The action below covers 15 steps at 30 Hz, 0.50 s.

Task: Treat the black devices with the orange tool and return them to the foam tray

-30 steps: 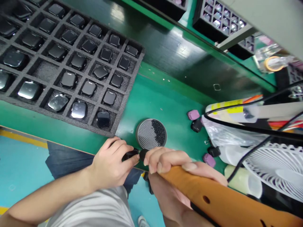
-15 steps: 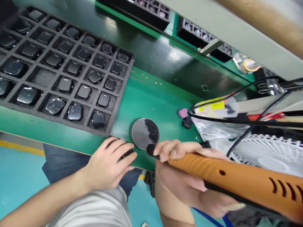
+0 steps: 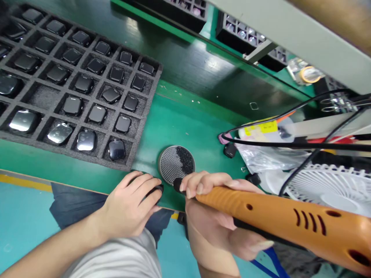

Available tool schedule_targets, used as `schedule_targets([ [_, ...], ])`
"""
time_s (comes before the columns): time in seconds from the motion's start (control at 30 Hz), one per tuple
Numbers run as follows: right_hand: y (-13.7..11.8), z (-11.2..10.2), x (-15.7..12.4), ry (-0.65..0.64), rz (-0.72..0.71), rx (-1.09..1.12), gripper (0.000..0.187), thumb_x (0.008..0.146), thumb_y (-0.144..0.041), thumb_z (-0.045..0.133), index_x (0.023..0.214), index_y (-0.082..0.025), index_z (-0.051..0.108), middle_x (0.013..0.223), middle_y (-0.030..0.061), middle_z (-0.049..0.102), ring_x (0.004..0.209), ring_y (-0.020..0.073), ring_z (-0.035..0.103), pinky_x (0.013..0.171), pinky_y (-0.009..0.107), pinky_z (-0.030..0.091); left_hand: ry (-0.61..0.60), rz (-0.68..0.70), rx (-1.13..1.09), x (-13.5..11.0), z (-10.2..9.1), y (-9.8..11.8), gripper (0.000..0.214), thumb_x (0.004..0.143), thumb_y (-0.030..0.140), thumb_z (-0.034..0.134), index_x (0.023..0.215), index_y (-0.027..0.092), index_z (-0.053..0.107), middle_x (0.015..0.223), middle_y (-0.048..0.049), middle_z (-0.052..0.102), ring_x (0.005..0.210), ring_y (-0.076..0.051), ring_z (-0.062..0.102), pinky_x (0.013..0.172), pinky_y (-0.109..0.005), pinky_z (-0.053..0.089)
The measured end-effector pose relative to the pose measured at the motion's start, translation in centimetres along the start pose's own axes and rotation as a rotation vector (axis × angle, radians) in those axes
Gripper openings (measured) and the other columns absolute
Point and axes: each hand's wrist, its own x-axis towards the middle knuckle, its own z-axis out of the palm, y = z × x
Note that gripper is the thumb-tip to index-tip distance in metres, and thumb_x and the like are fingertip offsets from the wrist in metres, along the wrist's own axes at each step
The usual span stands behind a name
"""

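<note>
My left hand (image 3: 135,204) lies curled over a dark rounded object (image 3: 158,188) at the green bench's front edge, its fingers bent around it; most of the object is hidden beneath them. In my right hand (image 3: 214,208) is an orange electric screwdriver (image 3: 269,216) with a black nose and vent slots. The nose points left, toward my left hand, and its bit cannot be made out. Just beyond both hands stands a round dish (image 3: 176,164) with a perforated grey surface, partly covered with tiny black pieces. Left of it, a grey foam tray (image 3: 123,162) holds many black smartwatch bodies.
On the right are a white fan (image 3: 327,185), a clear plastic bag (image 3: 257,158) and a black cable (image 3: 292,145) looping over the bench. A small black piece (image 3: 230,150) lies near the bag. Further foam trays (image 3: 249,34) stand beneath a shelf at the back.
My right hand and the screwdriver have shifted a little left, and more of the tool's rear end shows. My left hand stays over the dark object. The tray sits farther left in view.
</note>
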Motion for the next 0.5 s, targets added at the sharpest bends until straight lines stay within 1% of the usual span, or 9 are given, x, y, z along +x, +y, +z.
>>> schedule_targets([
  [0.07, 0.0, 0.1, 0.0, -0.002, 0.008, -0.009, 0.050, 0.097, -0.074, 0.064, 0.125, -0.033, 0.071, 0.090, -0.0019, 0.068, 0.069, 0.0194, 0.066, 0.061, 0.043, 0.060, -0.002, -0.002, -0.012, -0.1, 0.0, 0.0, 0.027, 0.106, 0.023, 0.061, 0.128, 0.015, 0.075, 0.142, -0.0121, 0.076, 0.131, -0.029, 0.068, 0.120, -0.051, 0.049],
  [0.13, -0.1, 0.4, 0.1, 0.011, 0.010, -0.006, 0.049, 0.096, -0.074, 0.066, 0.123, -0.033, 0.072, 0.089, -0.0022, 0.068, 0.068, 0.0192, 0.065, 0.061, 0.042, 0.059, 0.005, -0.001, -0.010, 0.0, 0.0, 0.0, 0.026, 0.107, 0.022, 0.061, 0.127, 0.017, 0.075, 0.142, -0.0108, 0.076, 0.130, -0.029, 0.068, 0.120, -0.051, 0.048],
  [0.2, -0.6, 0.7, 0.1, 0.051, 0.020, 0.003, 0.049, 0.096, -0.075, 0.065, 0.119, -0.032, 0.073, 0.087, -0.0025, 0.067, 0.066, 0.0188, 0.064, 0.059, 0.042, 0.058, 0.014, 0.001, -0.001, 0.0, 0.1, 0.0, 0.023, 0.108, 0.024, 0.062, 0.127, 0.019, 0.076, 0.139, -0.0089, 0.076, 0.127, -0.028, 0.068, 0.118, -0.051, 0.048],
  [0.3, -1.9, 1.3, -0.2, 0.117, 0.023, -0.014, 0.048, 0.100, -0.075, 0.059, 0.116, -0.032, 0.073, 0.085, -0.0022, 0.066, 0.065, 0.0180, 0.062, 0.058, 0.041, 0.058, 0.040, 0.005, 0.012, 0.1, 0.2, 0.0, 0.020, 0.109, 0.028, 0.068, 0.126, 0.022, 0.076, 0.133, -0.0063, 0.078, 0.122, -0.026, 0.069, 0.116, -0.049, 0.049],
  [0.4, -2.9, 1.7, -0.9, 0.109, 0.042, -0.060, 0.041, 0.101, -0.069, 0.062, 0.121, -0.033, 0.071, 0.088, -0.0016, 0.067, 0.066, 0.0193, 0.064, 0.060, 0.044, 0.060, 0.051, 0.000, 0.016, 0.2, 0.4, 0.0, 0.019, 0.108, 0.032, 0.071, 0.125, 0.023, 0.076, 0.130, -0.0056, 0.078, 0.119, -0.026, 0.070, 0.114, -0.049, 0.050],
  [0.5, -2.9, 1.9, -1.4, 0.090, 0.062, -0.053, 0.042, 0.101, -0.067, 0.064, 0.122, -0.032, 0.069, 0.088, -0.0011, 0.068, 0.068, 0.0208, 0.066, 0.061, 0.046, 0.061, 0.052, -0.006, 0.013, 0.3, 0.4, 0.0, 0.020, 0.109, 0.034, 0.072, 0.125, 0.023, 0.076, 0.129, -0.0057, 0.078, 0.118, -0.025, 0.070, 0.113, -0.049, 0.051],
])
